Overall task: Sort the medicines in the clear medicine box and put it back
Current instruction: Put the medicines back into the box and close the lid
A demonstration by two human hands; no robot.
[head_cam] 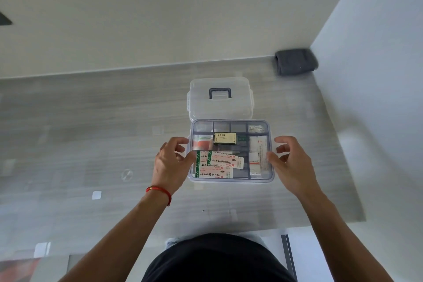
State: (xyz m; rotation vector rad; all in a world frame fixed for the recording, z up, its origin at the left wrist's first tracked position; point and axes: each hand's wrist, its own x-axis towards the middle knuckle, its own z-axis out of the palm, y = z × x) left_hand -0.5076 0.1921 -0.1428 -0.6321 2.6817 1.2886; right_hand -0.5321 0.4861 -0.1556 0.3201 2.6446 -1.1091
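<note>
Here I see the grey surface carrying the clear medicine box, its lid lying just behind it. My left hand and right hand flank the box, fingers apart; the thumbs seem to touch its rim. Plaster packets fill the near-left compartment.

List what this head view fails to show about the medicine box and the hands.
- Print on the medicine packets: too small to read.
- Contents under the divided tray: hidden by the tray and packets.
- Whether the left hand and right hand actually grip the tray: unclear.
- Lid latches: blurred.
</note>
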